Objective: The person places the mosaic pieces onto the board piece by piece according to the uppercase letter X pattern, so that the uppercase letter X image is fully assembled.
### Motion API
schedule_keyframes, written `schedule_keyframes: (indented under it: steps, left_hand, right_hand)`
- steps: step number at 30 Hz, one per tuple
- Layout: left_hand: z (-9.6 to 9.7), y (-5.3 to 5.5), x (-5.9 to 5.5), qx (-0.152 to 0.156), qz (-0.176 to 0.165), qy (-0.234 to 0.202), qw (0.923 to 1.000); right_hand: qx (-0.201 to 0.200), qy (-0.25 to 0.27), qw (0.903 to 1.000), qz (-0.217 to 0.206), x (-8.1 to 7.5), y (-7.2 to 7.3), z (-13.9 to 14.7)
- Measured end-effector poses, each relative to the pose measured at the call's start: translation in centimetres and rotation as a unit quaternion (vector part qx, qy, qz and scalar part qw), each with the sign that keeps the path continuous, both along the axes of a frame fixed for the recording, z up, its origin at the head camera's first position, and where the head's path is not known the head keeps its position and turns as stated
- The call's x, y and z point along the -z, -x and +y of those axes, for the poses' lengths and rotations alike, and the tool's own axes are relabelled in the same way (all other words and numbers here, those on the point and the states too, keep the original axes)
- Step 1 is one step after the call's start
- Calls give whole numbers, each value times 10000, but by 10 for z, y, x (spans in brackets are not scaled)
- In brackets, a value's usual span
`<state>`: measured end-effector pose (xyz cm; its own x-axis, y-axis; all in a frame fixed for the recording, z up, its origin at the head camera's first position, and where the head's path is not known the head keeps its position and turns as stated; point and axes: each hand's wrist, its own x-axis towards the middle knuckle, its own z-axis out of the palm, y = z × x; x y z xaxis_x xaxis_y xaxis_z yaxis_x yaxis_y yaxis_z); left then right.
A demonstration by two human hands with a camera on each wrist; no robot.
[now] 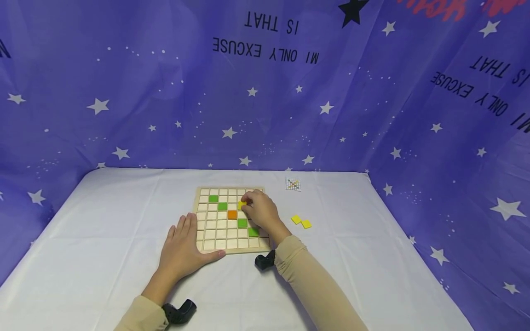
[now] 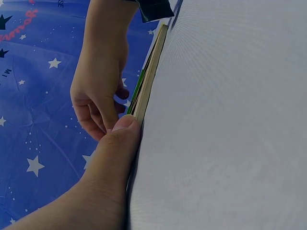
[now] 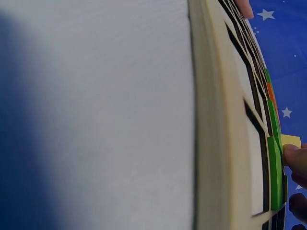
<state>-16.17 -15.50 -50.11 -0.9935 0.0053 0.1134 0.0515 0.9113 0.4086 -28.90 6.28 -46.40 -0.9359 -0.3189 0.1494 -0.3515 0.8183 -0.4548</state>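
A square wooden grid board (image 1: 210, 233) lies on the white table. Four-sided green tiles, such as one green tile (image 1: 242, 223), and an orange tile (image 1: 232, 214) sit in its cells along a diagonal. My right hand (image 1: 262, 211) pinches a yellow tile (image 1: 242, 205) over a cell up and right of the orange one; the right wrist view shows this yellow tile (image 3: 291, 140) tilted between thumb and finger. My left hand (image 1: 182, 248) rests with straight fingers along the board's left edge, its thumb (image 2: 125, 122) on the front edge.
Two loose yellow tiles (image 1: 301, 221) lie on the table right of the board. A small card with a coloured grid pattern (image 1: 293, 184) lies at the back right. Purple star-printed cloth (image 1: 227, 115) hangs behind the table (image 1: 372, 276) and at its sides.
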Motion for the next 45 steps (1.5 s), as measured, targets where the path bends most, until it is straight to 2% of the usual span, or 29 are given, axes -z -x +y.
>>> schedule_keyframes:
  steps: [7, 15, 24, 29, 33, 38, 45]
  left_hand:
    - [2, -1, -2, 15, 24, -5, 10000]
    - [1, -2, -2, 1, 16, 30, 10000]
    - [0, -1, -1, 38, 11, 41, 10000]
    - [-1, -1, 0, 48, -15, 24, 10000]
    - [-1, 0, -1, 44, -16, -19, 10000]
    - [-1, 0, 0, 40, -7, -33, 10000]
    - [-1, 0, 1, 51, 18, -25, 10000]
  right_hand:
    - [-199, -68, 9998, 17, 2, -2, 3]
    - [-445, -376, 9983, 91, 3, -6, 8]
    - [-406, -109, 9991, -81, -4, -14, 30]
    - [-246, -82, 9994, -245, -7, -20, 57]
    - [-24, -222, 9996, -173, -4, -22, 80]
    - [408, -577, 9975, -36, 0, -24, 110]
    - [1013, -950, 9902, -128, 0, -29, 139]
